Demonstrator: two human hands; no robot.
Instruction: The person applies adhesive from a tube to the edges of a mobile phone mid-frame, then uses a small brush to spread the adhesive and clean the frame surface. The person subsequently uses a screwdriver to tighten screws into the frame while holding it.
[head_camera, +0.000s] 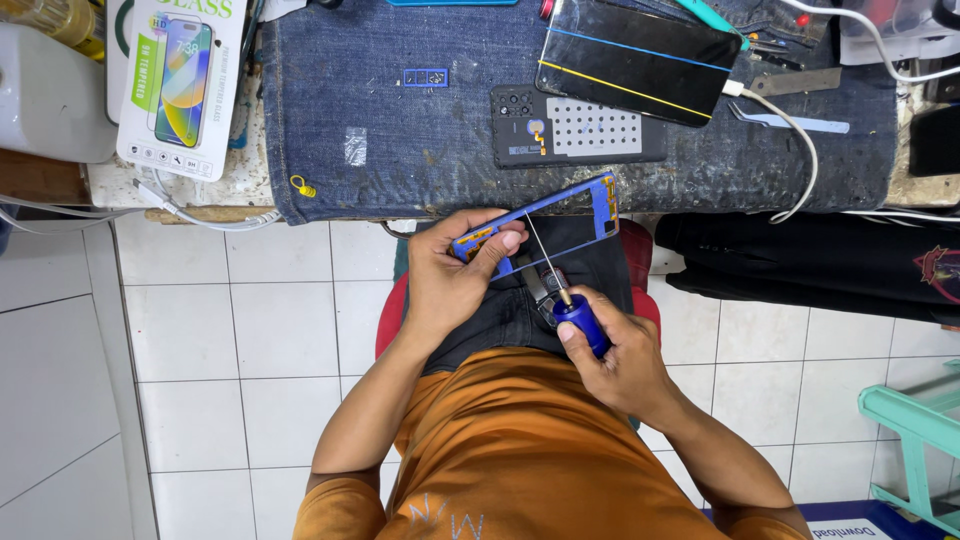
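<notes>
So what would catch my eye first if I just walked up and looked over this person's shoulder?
Probably the slim blue phone frame pinched in the left hand just below the table edge, with the thin metal shaft of the blue-handled screwdriver in the right hand angled up to it. Next, on the worn denim mat above, a dark phone back panel lies open beside a black phone screen with blue and yellow lines.

Worn, stained denim cloth (400, 150) covers the workbench. The phone screen (640, 60) is glossy glass, the blue frame (560, 205) matt plastic, the screwdriver (580, 320) handle smooth plastic.
</notes>
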